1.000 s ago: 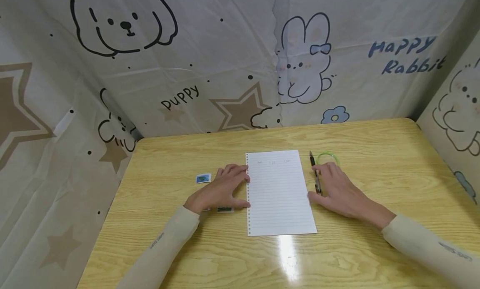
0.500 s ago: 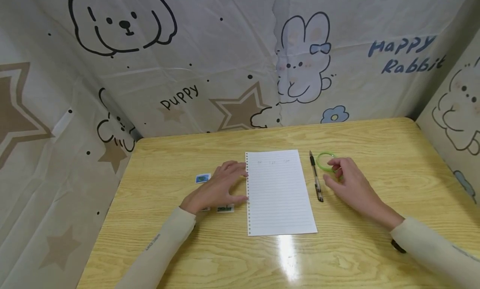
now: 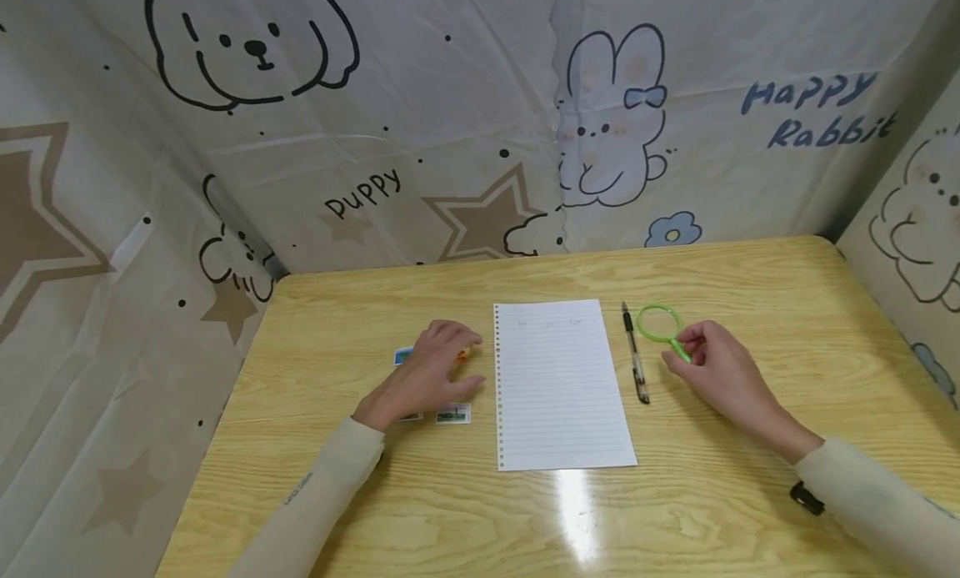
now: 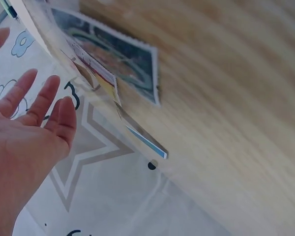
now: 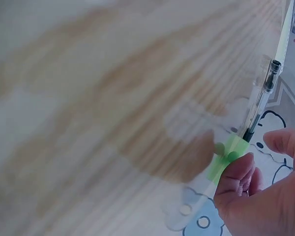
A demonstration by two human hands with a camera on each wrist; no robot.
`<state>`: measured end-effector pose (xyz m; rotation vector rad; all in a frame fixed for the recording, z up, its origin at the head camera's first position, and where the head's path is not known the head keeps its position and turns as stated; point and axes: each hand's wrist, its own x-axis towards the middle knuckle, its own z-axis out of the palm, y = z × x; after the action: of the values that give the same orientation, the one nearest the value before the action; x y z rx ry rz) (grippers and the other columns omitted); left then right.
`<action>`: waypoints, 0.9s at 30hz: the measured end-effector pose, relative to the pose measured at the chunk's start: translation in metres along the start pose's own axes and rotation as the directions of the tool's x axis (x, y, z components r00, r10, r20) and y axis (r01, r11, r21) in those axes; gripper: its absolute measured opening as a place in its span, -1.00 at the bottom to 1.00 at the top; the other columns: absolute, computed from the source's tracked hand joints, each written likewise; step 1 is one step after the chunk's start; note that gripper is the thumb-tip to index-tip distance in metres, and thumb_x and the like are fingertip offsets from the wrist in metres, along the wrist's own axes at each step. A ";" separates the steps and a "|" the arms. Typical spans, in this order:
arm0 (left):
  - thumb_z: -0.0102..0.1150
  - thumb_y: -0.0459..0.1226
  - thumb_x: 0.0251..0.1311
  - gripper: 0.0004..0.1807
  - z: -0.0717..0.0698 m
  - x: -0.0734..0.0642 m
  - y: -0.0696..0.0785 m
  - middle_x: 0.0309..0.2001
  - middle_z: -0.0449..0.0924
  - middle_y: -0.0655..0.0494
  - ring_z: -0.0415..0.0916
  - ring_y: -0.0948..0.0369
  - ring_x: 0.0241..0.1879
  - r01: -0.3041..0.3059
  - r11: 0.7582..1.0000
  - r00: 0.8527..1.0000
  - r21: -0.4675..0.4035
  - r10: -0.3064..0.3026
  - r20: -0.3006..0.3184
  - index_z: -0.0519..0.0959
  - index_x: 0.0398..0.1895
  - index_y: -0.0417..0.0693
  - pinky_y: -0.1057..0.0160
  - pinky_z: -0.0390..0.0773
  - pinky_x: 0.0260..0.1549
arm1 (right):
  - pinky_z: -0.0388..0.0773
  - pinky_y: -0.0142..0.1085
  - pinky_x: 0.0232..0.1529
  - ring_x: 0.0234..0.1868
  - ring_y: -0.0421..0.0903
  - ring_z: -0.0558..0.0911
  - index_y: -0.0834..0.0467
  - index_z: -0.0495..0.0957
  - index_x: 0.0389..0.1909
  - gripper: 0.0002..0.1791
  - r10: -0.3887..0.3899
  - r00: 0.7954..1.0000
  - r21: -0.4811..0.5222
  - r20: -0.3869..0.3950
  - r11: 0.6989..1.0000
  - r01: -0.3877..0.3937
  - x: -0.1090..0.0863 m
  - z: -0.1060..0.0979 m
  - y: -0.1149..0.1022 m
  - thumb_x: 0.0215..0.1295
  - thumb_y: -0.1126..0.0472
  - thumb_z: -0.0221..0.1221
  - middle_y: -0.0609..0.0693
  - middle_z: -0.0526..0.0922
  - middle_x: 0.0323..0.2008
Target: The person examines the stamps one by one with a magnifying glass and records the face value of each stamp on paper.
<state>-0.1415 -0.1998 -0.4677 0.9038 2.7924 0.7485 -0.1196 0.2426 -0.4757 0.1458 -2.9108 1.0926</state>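
Observation:
In the head view my right hand (image 3: 714, 361) has its curled fingers at the handle of a green magnifying glass (image 3: 659, 305), which lies right of a black-tipped pen (image 3: 634, 354). The right wrist view has the fingers touching the green handle (image 5: 231, 151), with the thumb a little apart. My left hand (image 3: 427, 365) hovers over several postage stamps (image 3: 453, 414), its fingers loosely bent and holding nothing. One stamp (image 4: 120, 59) looms large in the left wrist view. Between the hands lies a lined, punched sheet of paper (image 3: 564, 386) with faint writing along its top.
The wooden table (image 3: 360, 511) meets a cloth backdrop (image 3: 450, 86) with cartoon animals at its back and sides. A blue stamp (image 3: 402, 357) lies partly behind the left hand, and an orange one (image 3: 462, 355) shows beneath its fingers.
My right hand has left the pen and paper edge and moved right to the magnifying glass handle. My left hand has drawn back left from the sheet, over the stamps.

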 end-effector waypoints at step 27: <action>0.41 -0.25 0.48 -0.69 -0.007 -0.002 -0.017 -0.14 0.55 0.04 0.34 0.04 -0.04 0.150 0.989 0.986 0.010 -0.149 -0.081 0.63 0.13 -0.21 0.03 0.43 -0.03 | 0.47 -0.24 -0.26 -0.25 -0.06 0.61 0.33 0.62 0.05 -0.64 0.054 0.996 -0.047 0.071 0.998 -0.051 0.001 -0.007 0.015 0.50 0.12 0.38 0.04 0.67 -0.25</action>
<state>-0.1504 -0.2158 -0.4695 0.6709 2.8994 0.7568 -0.1218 0.2582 -0.4806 0.1105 -3.0169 1.0499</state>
